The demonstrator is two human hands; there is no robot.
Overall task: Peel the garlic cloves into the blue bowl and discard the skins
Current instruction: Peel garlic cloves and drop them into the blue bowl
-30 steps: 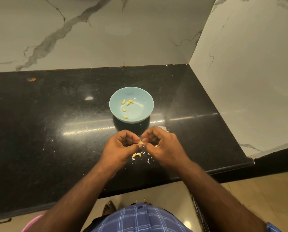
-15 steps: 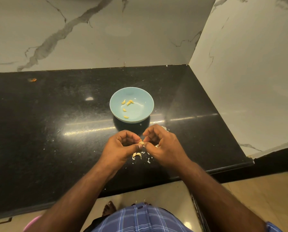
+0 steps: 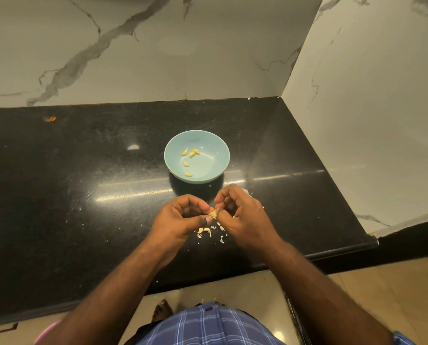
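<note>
Pale garlic clove pinched between left grip and right grip, seemingly papery

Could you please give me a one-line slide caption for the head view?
Both hands, left hand and right hand, pinch a garlic clove over the black counter, near the blue bowl.

black counter bears blue bowl, garlic cloves, skins.
</note>
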